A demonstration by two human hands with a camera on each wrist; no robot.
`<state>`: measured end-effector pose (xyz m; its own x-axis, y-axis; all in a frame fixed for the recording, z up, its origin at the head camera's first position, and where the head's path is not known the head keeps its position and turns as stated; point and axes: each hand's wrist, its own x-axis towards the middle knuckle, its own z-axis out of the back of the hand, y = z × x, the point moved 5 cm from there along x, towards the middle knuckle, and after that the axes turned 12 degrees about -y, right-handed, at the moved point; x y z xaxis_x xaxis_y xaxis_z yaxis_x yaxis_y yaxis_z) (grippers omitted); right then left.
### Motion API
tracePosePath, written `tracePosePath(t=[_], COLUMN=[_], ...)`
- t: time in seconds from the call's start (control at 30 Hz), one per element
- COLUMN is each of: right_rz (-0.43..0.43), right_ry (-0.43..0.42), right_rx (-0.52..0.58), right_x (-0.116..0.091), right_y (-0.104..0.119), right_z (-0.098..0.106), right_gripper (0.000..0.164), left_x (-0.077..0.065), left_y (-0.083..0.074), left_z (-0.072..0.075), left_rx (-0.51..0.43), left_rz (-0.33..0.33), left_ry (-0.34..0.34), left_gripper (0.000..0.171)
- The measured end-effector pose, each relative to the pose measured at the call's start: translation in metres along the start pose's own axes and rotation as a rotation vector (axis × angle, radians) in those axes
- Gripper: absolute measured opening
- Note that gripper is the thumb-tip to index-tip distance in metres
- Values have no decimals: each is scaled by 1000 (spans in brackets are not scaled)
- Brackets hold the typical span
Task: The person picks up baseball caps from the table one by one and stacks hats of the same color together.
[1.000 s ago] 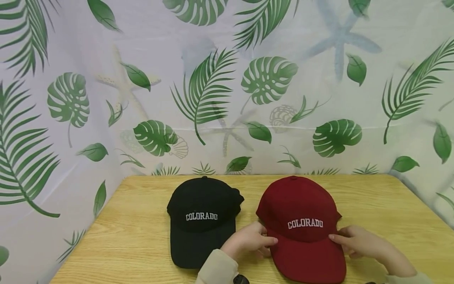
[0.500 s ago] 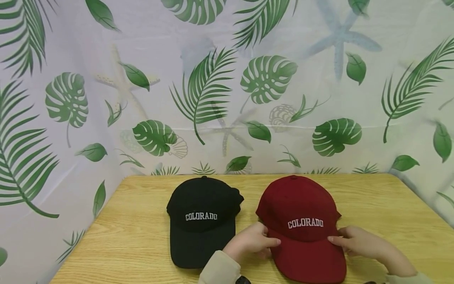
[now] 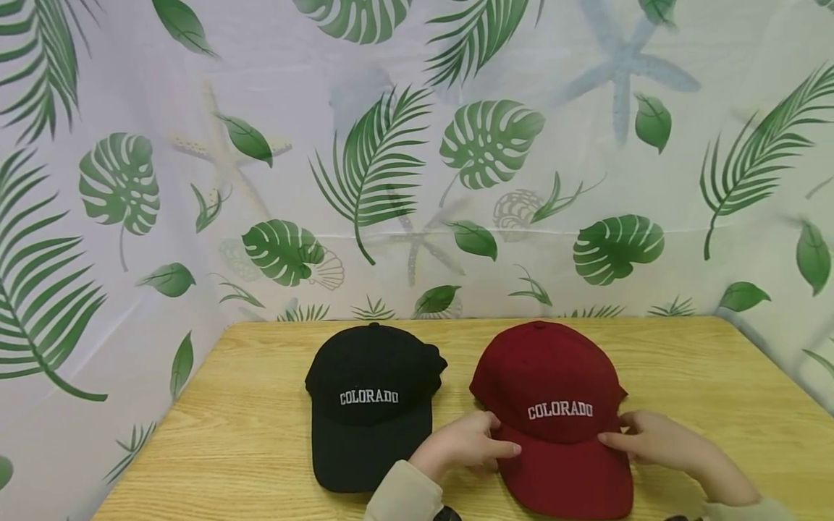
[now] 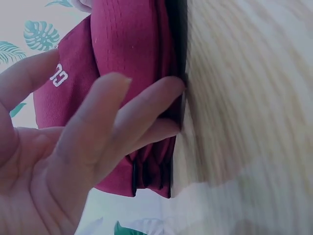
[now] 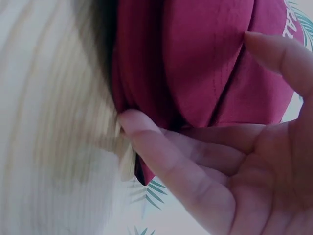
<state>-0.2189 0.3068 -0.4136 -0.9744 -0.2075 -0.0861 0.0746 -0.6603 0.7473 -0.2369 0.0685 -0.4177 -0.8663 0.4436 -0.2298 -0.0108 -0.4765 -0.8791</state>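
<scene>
A red baseball cap (image 3: 560, 376) with white COLORADO lettering lies on the table, brim toward me. My left hand (image 3: 468, 443) is at its left side, with fairly straight fingers. In the left wrist view, some fingertips of the left hand (image 4: 83, 142) touch the lower edge, where layered red fabric (image 4: 146, 166) shows, while another finger stands off it. My right hand (image 3: 667, 445) holds the right side by the brim. In the right wrist view, the thumb (image 5: 279, 54) is at the brim seam and other fingers reach the lower edge.
A black baseball cap (image 3: 371, 405) with the same lettering lies left of the red one, brim also toward me. Both are on a light wooden table (image 3: 221, 434). A white leaf-patterned cloth (image 3: 404, 181) hangs behind and at the sides.
The left hand has shifted slightly right and its thumb reaches farther over the brim. The right thumb has crept slightly left. The red cap has barely moved; the black cap stays put.
</scene>
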Motion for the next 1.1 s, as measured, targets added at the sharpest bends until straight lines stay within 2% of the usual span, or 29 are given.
tracePosePath(t=[0.23,0.37,0.67,0.93,1.1], right_rz=[37,48,9,-73,-83], right_ry=[-25,-44,-47,-102,-106], right_rx=[-10,-23,-25,-41,-21], right_x=[1,2,1,3,4], right_y=[3,5,-3,-9,-11], right_z=[-3,-2,1,9,10], right_gripper=[24,24,35,45,48], left_x=[2,2,6,12,12], left_y=[0,-1,2,3,0], left_z=[0,1,0,-5,-6], left_rx=[67,84,16,-72,-67], left_rz=[-31,-40,-28,-64,-108], left_ry=[-31,-60,-55,-29,1], left_gripper=[33,32,42,32,24])
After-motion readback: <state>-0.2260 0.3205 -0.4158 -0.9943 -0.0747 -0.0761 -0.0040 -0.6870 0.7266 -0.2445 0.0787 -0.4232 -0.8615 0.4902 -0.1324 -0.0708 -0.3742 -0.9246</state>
